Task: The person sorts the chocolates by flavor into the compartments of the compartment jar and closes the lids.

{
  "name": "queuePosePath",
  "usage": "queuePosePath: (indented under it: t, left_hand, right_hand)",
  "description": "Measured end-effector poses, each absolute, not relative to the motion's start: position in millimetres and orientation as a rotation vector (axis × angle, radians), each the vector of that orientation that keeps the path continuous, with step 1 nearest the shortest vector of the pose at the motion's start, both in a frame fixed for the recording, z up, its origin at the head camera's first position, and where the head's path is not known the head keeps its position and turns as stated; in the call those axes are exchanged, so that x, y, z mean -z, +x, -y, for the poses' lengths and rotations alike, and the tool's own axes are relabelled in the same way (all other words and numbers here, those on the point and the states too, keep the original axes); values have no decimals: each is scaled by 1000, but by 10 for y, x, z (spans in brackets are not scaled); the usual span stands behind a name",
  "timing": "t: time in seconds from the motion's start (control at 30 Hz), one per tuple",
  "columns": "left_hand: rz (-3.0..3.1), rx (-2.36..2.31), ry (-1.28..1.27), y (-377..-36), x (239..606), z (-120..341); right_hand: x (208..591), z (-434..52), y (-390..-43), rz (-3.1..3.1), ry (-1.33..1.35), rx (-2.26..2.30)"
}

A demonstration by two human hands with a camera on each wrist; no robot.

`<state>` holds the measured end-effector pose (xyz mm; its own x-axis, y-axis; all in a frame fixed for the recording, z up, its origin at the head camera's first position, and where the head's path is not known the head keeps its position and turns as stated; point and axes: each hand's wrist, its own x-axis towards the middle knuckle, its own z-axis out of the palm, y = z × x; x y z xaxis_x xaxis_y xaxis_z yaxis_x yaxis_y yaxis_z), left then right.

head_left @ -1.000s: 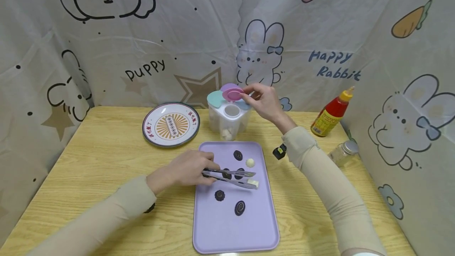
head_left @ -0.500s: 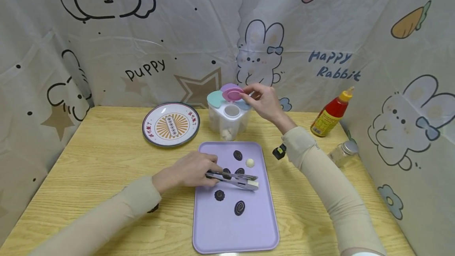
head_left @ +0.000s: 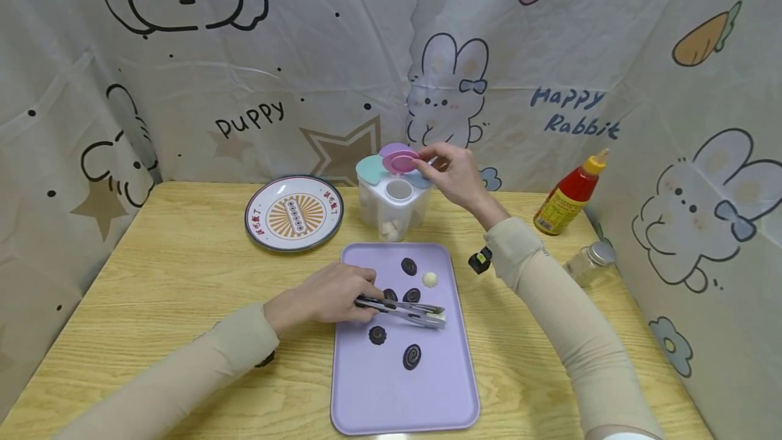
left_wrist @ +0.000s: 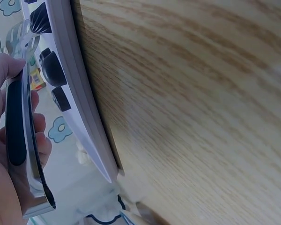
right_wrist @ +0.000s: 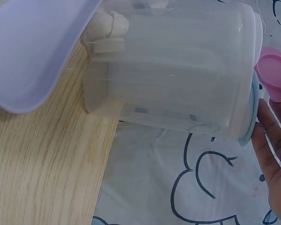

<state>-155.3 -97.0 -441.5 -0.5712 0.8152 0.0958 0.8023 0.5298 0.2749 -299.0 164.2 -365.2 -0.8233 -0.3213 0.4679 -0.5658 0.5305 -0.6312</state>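
Observation:
My left hand (head_left: 336, 290) grips metal tongs (head_left: 406, 311) with black handles over the lilac tray (head_left: 406, 399). The tong tips are around a small white chocolate (head_left: 441, 316). Several dark chocolates (head_left: 412, 356) and a round white one (head_left: 430, 280) lie on the tray. At its far end stands a clear container (right_wrist: 178, 70) with coloured flap lids; white pieces (right_wrist: 107, 26) sit in its bottom. My right hand (head_left: 453, 174) pinches the raised pink lid (head_left: 398, 162) by its edge, above an uncovered round opening. Part of the thumb is cut off in the right wrist view.
A white plate (head_left: 263, 212) with a printed pattern is left of the container. On the right stand a red sauce bottle (head_left: 559, 206) with a yellow cap and a glass jar (head_left: 591, 262). A small black object (head_left: 480, 261) lies by the right sleeve. Printed cloth closes off the back and sides.
My left hand has shifted slightly right with the tongs, and the tong tips have drawn together around the white chocolate. The right hand and the pink lid have stayed in place.

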Motion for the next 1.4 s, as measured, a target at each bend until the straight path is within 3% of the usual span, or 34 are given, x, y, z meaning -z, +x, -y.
queuePosePath:
  t: [1.4]
  left_hand:
    - [-2735,-375,1451,-1565,4131,1047]
  right_hand:
    - [3653,-1648,-3008,2461,763,-1191]
